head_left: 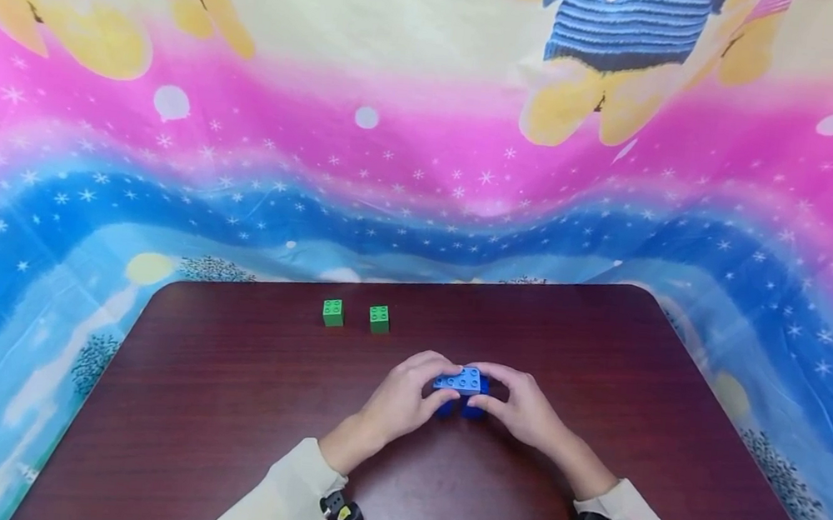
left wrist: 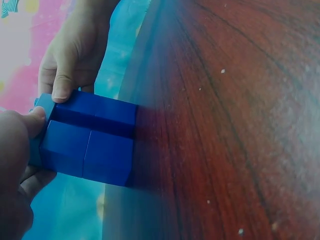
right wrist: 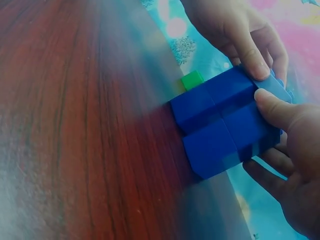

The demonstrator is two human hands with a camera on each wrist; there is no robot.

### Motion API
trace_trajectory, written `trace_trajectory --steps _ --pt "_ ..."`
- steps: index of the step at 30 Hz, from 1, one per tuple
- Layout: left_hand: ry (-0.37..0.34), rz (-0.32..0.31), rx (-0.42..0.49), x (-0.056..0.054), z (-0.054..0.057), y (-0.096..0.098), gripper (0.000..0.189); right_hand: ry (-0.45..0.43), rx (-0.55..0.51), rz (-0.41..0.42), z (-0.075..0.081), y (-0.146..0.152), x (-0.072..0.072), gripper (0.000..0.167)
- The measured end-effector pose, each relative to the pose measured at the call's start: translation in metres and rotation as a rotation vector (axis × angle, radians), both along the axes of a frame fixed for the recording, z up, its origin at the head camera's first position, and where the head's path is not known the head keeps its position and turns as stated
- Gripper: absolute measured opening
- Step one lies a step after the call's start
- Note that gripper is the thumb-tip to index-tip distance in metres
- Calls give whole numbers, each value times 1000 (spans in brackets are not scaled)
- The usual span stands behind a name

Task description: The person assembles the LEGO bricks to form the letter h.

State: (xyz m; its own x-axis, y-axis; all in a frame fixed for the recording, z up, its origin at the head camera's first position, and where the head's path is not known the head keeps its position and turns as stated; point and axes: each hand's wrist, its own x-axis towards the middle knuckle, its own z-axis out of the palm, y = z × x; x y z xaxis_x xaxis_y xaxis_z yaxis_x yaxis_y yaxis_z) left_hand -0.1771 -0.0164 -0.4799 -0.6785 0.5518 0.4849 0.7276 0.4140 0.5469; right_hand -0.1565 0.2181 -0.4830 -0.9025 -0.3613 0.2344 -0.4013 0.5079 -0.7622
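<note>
A light blue toy building brick [head_left: 461,380] with studs on its upper face lies across two side-by-side columns of dark blue bricks [left wrist: 107,155], each column two bricks high. My left hand [head_left: 407,389] pinches the light blue brick at its left end between thumb and fingers. From the other side, my right hand [head_left: 526,409] pinches the same brick's right end. In the right wrist view, the thumbs of both hands press on the near side of the light blue brick [right wrist: 272,90]. The columns stand upright on the table. Some fingertips are hidden behind the bricks.
Two green bricks [head_left: 333,313] stand apart from each other near the back edge of the dark brown table [head_left: 236,410], left of the hands. A patterned cloth [head_left: 426,160] hangs behind the table and along its sides. Each wrist wears a small black camera [head_left: 343,514].
</note>
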Motion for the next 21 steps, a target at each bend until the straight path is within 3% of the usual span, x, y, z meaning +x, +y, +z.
trace_trajectory --steps 6,13,21 --pt "0 19 -56 1 2 1 33 -17 4 21 2 3 -3 49" --pt "49 10 -94 2 2 0 39 -17 12 4 -2 5 -4 46" --pt "81 -5 -114 0 4 1 36 58 14 -10 -10 7 -4 41"
